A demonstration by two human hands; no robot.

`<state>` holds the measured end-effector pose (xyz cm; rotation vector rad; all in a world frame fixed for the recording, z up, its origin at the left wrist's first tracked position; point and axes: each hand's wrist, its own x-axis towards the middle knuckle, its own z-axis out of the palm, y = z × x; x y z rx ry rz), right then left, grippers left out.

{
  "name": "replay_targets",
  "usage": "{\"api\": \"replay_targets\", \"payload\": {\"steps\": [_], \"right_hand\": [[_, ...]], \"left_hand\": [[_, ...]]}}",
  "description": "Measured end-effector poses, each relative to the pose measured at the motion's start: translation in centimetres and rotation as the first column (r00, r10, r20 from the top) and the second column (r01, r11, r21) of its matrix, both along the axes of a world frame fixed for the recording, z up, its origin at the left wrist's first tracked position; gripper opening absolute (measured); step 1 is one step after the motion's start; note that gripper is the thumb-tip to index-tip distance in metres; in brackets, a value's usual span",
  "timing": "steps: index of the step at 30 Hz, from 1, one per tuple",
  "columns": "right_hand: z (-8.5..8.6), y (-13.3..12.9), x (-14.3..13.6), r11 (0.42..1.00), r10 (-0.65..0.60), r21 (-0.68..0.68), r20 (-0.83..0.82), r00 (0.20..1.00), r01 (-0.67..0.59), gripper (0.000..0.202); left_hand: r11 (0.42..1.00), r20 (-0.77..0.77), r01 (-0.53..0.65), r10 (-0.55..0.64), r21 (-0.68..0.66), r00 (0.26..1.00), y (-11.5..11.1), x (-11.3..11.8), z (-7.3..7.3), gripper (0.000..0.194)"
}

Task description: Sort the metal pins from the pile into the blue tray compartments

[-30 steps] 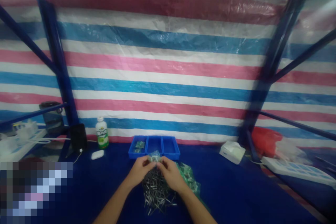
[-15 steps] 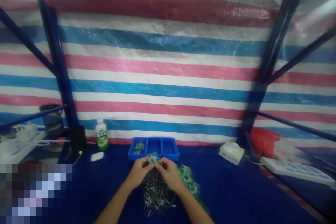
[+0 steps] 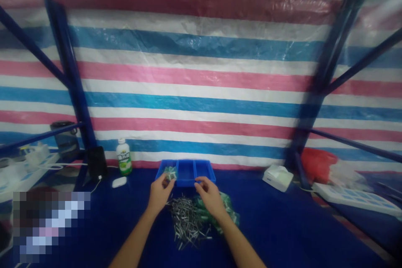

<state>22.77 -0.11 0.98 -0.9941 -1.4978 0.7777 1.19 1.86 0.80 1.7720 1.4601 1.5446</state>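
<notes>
My left hand pinches a small clear plastic bag with pale metal pieces in it, over the left compartment of the blue three-part tray. Just in front of the tray's right compartment is my right hand, its thumb and forefinger slightly apart and nothing visible between them. Below and between both hands lies a loose heap of thin metal rivets or pins. A green-tinted pile of small plastic bags sits beside the heap, partly hidden by my right hand and forearm.
Left of the tray stand a white-and-green bottle, a white oval case and a black device with a cable. A white box is on the right. Power strips lie along the sides; blue posts frame the striped sheet behind.
My hands have parted from above the heap. The left carried the small bag left to the tray's left compartment; the right let go of it and shifted right. The view tipped slightly downward.
</notes>
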Motion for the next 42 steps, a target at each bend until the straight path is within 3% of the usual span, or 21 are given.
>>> {"api": "replay_targets", "payload": {"steps": [3, 10, 18, 20, 23, 28, 35, 42], "right_hand": [[0.3, 0.4, 0.7, 0.999, -0.035, -0.020, -0.023, 0.999, 0.035, 0.035], [0.8, -0.2, 0.6, 0.998, -0.055, -0.012, 0.021, 0.998, 0.055, 0.033], [0.4, 0.0, 0.6, 0.999, -0.046, 0.006, 0.049, 0.998, 0.046, 0.029], [0.4, 0.1, 0.7, 0.999, -0.045, 0.000, 0.063, 0.997, 0.045, 0.029], [0.3, 0.0, 0.8, 0.999, -0.050, 0.000, 0.081, 0.995, 0.051, 0.027], [0.1, -0.1, 0.6, 0.999, -0.052, 0.013, 0.115, 0.992, 0.051, 0.026], [0.5, -0.3, 0.5, 0.998, -0.058, 0.023, 0.156, 0.986, 0.055, 0.025], [1.1, -0.7, 1.1, 0.995, -0.091, 0.079, 0.360, 0.928, 0.067, 0.023]], "left_hand": [[0.989, -0.061, -0.137, 0.140, 0.057, 0.988, 0.5, -1.3, 0.5, 0.037], [0.954, -0.157, -0.274, 0.291, 0.121, 0.944, 1.0, -2.9, 0.9, 0.041], [0.887, -0.466, -0.317, 0.449, 0.336, 0.763, 2.2, -2.6, 0.8, 0.030], [0.886, -0.490, -0.329, 0.456, 0.326, 0.743, 2.5, -2.4, 0.7, 0.026], [0.895, -0.439, -0.375, 0.446, 0.243, 0.780, 2.7, -2.1, 0.6, 0.022], [0.918, -0.367, -0.376, 0.396, 0.129, 0.842, 2.4, -2.1, 1.1, 0.038], [0.922, -0.510, -0.378, 0.368, 0.088, 0.778, 2.7, -1.1, 2.3, 0.031], [0.913, -0.669, -0.400, 0.349, 0.083, 0.656, 1.8, -0.1, 1.5, 0.033]]}}
